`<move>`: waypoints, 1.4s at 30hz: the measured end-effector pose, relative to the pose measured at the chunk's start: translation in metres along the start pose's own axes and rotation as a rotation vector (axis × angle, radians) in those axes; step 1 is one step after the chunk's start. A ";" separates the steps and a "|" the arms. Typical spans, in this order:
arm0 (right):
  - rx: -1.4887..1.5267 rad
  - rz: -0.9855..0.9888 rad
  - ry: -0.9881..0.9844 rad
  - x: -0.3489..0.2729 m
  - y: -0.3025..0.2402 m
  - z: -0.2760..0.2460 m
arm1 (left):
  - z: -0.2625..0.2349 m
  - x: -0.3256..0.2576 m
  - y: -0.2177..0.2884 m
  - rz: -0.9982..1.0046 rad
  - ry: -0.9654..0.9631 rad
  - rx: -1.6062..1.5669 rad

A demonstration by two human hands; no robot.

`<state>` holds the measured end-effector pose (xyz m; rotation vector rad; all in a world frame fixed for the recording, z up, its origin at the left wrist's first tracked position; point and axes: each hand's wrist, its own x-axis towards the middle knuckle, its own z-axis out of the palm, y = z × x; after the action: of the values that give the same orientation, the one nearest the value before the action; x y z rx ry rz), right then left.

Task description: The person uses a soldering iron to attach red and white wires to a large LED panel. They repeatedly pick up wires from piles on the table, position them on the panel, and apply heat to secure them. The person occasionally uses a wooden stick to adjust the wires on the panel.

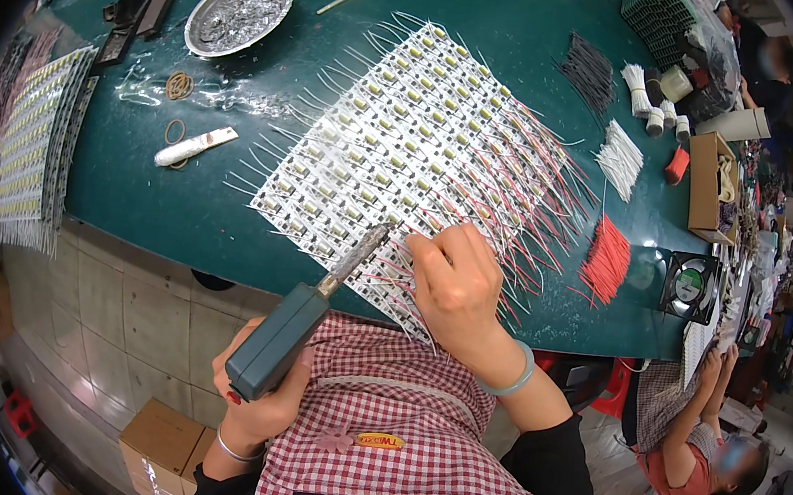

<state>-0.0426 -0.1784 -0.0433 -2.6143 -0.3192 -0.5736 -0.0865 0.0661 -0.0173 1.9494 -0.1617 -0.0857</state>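
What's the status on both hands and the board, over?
Left hand grips soldering iron, tip at LED board array. Right hand pinches a wire there. Red wires lie clear, right.

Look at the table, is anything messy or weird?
A little. A glossy wet-looking smear spreads on the green table below the round metal dish, with rubber bands lying loose in it. The board sheet lies aslant, its wires splayed. The left hand holds a soldering iron.

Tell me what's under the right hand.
The right hand rests on the white LED strips, with red wires poking out around it. The strips directly beneath the palm are covered.
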 end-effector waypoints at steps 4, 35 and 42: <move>0.052 0.047 0.036 -0.001 -0.001 -0.002 | -0.002 -0.002 0.000 -0.012 -0.009 0.010; 0.104 0.072 -0.018 -0.006 -0.016 0.001 | -0.007 -0.007 -0.002 0.053 -0.046 0.102; 0.097 0.062 -0.019 -0.006 -0.017 0.001 | -0.008 -0.006 -0.001 0.046 -0.052 0.115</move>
<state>-0.0524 -0.1640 -0.0405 -2.5282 -0.2637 -0.4995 -0.0909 0.0747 -0.0156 2.0576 -0.2507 -0.0983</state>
